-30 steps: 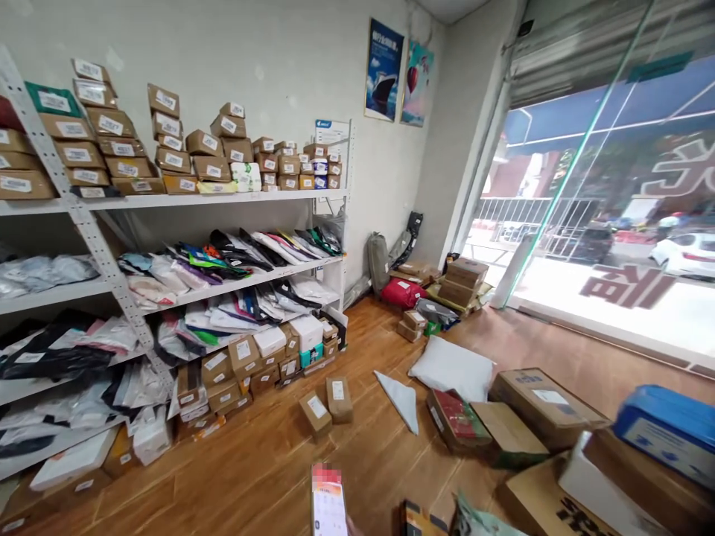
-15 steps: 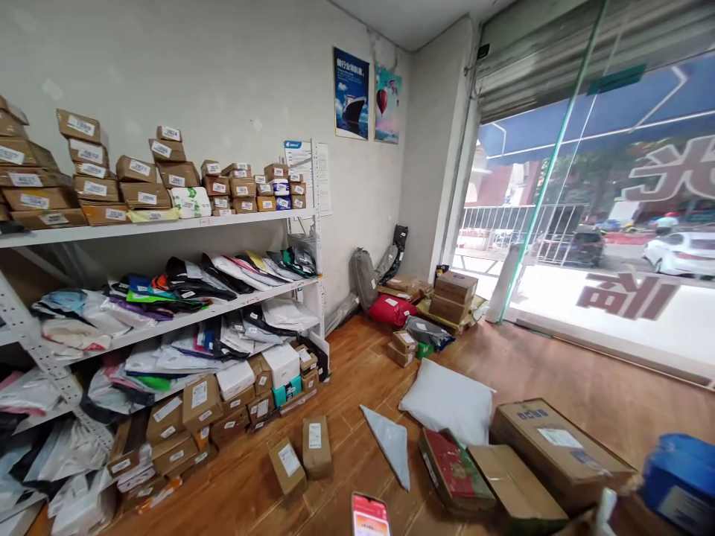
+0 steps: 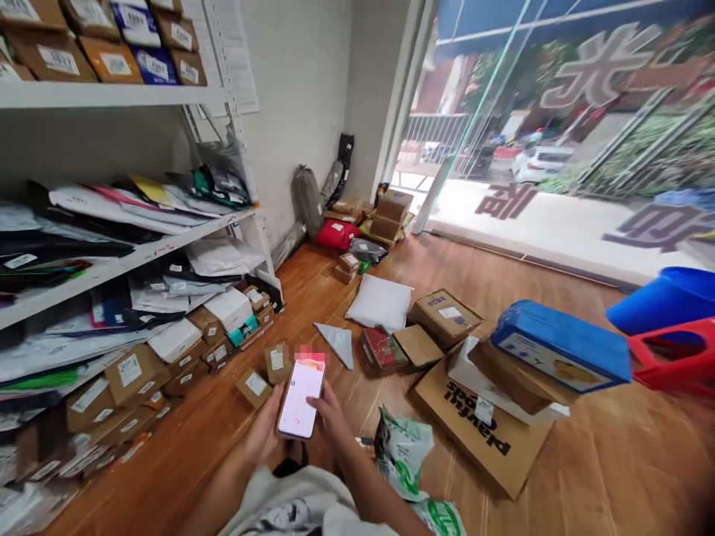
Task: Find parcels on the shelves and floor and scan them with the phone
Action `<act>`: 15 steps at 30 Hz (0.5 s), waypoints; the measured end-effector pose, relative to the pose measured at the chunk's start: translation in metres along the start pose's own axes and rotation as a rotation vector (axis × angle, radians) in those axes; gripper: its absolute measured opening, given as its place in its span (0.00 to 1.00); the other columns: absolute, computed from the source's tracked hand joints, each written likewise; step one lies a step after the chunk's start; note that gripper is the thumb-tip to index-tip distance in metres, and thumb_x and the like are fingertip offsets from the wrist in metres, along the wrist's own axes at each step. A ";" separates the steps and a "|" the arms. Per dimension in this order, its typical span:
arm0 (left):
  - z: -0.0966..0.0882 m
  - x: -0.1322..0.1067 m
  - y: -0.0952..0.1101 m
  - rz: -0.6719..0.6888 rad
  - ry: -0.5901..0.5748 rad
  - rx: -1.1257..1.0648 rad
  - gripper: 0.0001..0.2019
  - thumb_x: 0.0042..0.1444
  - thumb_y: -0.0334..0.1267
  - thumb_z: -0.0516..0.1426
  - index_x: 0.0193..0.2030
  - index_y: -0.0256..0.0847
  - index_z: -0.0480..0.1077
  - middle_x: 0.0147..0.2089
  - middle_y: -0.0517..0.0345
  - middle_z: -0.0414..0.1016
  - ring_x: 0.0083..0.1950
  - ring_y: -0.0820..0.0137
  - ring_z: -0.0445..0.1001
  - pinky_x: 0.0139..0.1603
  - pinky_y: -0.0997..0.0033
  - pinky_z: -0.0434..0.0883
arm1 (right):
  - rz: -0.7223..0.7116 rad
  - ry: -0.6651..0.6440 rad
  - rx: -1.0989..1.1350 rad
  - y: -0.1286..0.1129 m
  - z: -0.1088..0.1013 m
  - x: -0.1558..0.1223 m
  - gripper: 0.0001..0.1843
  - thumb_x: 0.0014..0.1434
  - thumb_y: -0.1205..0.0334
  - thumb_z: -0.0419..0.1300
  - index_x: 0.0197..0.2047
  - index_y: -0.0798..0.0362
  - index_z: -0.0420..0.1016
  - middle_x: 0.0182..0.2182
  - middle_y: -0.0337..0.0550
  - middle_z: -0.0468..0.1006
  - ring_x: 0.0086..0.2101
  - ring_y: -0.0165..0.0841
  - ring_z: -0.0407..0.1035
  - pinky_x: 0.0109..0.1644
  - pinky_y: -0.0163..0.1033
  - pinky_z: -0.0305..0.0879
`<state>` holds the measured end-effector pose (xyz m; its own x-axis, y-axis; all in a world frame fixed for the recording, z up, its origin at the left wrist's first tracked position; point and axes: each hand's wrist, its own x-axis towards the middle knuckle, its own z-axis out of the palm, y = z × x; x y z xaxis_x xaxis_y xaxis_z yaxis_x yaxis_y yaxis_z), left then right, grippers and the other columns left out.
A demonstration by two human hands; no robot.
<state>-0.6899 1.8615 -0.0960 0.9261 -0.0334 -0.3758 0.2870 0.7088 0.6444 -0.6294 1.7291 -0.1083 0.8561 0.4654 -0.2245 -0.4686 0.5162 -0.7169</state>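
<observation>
1. White-lit phone (image 3: 300, 409) is in your hands: left hand (image 3: 268, 423) grips its left edge; right hand (image 3: 331, 418) holds its right edge, thumb over it.
2. Two small cartons (image 3: 255, 387) lie on the floor (image 3: 209, 413), unshelved.
3. Labelled boxes (image 3: 59, 59) already stand along the rack's edge (image 3: 123, 95).
4. Red parcel (image 3: 337, 234) lies near the floor's far corner.

Boxes (image 3: 447, 316) and bags (image 3: 403, 450) on floor (image 3: 608, 454)

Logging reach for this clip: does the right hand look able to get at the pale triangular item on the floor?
Probably yes, with a forward stretch: nothing visible lies on the pale triangular item, though the right hand touches the phone.
</observation>
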 end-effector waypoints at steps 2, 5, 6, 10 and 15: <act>-0.008 0.013 0.024 -0.037 0.044 -0.028 0.29 0.65 0.53 0.48 0.69 0.45 0.55 0.67 0.51 0.63 0.68 0.63 0.59 0.63 0.63 0.63 | 0.006 0.006 -0.027 -0.005 0.019 0.031 0.28 0.40 0.66 0.67 0.48 0.51 0.73 0.42 0.42 0.83 0.44 0.42 0.74 0.49 0.45 0.68; -0.012 0.038 0.065 -0.142 -0.063 -0.007 0.33 0.63 0.59 0.46 0.71 0.49 0.50 0.68 0.48 0.61 0.65 0.54 0.64 0.56 0.52 0.68 | -0.013 0.021 -0.098 -0.013 0.039 0.069 0.28 0.39 0.67 0.66 0.48 0.50 0.73 0.41 0.41 0.83 0.44 0.42 0.74 0.48 0.45 0.69; -0.014 0.045 0.076 -0.167 -0.107 0.012 0.34 0.62 0.61 0.46 0.71 0.51 0.49 0.68 0.47 0.62 0.63 0.51 0.66 0.53 0.49 0.70 | -0.024 0.032 -0.123 -0.014 0.043 0.080 0.28 0.39 0.67 0.66 0.48 0.50 0.73 0.41 0.41 0.83 0.43 0.43 0.74 0.47 0.45 0.69; -0.027 0.067 0.101 -0.198 -0.158 0.067 0.38 0.60 0.63 0.46 0.72 0.47 0.46 0.63 0.38 0.66 0.54 0.47 0.73 0.42 0.45 0.74 | -0.041 0.079 -0.195 -0.010 0.056 0.121 0.24 0.41 0.63 0.67 0.45 0.50 0.75 0.40 0.42 0.83 0.43 0.44 0.74 0.48 0.46 0.68; -0.043 0.080 0.118 -0.144 -0.183 0.029 0.38 0.60 0.64 0.44 0.72 0.47 0.45 0.64 0.37 0.64 0.53 0.47 0.73 0.39 0.48 0.76 | 0.002 0.067 -0.269 0.002 0.068 0.157 0.22 0.41 0.56 0.71 0.41 0.52 0.77 0.38 0.45 0.83 0.41 0.46 0.74 0.46 0.49 0.69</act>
<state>-0.5929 1.9728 -0.0790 0.9032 -0.2617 -0.3402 0.4241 0.6667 0.6129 -0.5110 1.8526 -0.1001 0.8721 0.4130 -0.2624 -0.4030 0.3021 -0.8639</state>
